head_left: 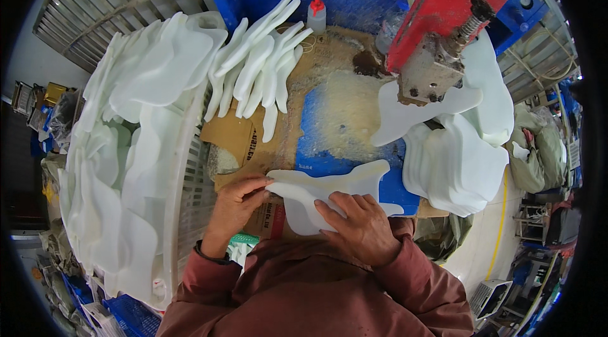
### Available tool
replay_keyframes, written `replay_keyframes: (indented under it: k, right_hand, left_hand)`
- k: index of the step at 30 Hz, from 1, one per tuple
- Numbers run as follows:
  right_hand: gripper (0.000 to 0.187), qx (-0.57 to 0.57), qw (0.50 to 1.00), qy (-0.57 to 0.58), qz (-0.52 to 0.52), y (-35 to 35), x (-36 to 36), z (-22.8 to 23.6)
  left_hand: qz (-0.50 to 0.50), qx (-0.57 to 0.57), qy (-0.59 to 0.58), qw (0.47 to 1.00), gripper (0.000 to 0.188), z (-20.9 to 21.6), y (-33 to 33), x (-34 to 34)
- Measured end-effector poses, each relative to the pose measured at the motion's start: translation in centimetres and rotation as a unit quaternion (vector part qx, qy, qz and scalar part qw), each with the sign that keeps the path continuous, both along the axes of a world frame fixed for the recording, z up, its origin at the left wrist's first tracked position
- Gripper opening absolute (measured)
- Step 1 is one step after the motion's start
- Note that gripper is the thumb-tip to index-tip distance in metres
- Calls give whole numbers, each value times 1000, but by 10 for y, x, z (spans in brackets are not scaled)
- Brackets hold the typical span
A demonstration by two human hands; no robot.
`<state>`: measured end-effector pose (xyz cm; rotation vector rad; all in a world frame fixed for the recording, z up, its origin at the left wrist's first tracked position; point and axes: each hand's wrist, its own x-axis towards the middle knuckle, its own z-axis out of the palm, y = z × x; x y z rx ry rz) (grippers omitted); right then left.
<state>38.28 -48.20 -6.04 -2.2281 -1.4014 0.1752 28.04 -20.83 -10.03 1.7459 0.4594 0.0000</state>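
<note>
My left hand (240, 204) pinches the left end of a narrow, curved white strip (295, 194) between thumb and fingers. It lies over a wider white sheet (364, 175) with wavy edges, close in front of my body. My right hand (361, 226) is bent over the right part of these pieces, its thumb and fingers pressed on them. My palm hides part of the strip, so I cannot tell whether strip and sheet are joined. Beyond my hands, a similar flat white piece (405, 109) rests under the metal head (432, 71) of a red machine arm (437, 5).
At left, a white slatted crate (180, 210) overflows with wavy white sheets (164, 58). Narrow white strips (256, 68) are heaped beside it. A red-tipped squeeze bottle (316, 17) stands behind. Stacked white pieces (456, 163) sit at right. Pale dust covers the blue board (310, 122).
</note>
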Motion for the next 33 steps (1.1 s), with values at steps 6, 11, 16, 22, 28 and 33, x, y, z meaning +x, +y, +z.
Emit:
replay_keyframes:
  k: [6,11,16,22,28,33]
  right_hand:
    - [61,-25,999,-26,0,14,15,-11]
    - [59,-52,998,-16,12,19,25,-20]
    - [59,-57,998,-6,15,22,30,-25]
    - [55,-64,998,7,17,23,34,-29]
    - [51,-83,996,0,15,26,36,-29]
    - [48,-90,996,-15,23,28,40,-32]
  left_hand:
    - [16,161,-74,984,29,-16,-4,8]
    - [29,206,-70,976,26,-23,-4,13]
    - [20,247,-67,966,23,-29,-4,19]
    - [1,306,-88,948,20,-29,-5,20]
    - [16,245,-80,966,19,-34,-6,19]
    - [12,270,-71,960,21,-38,-5,22]
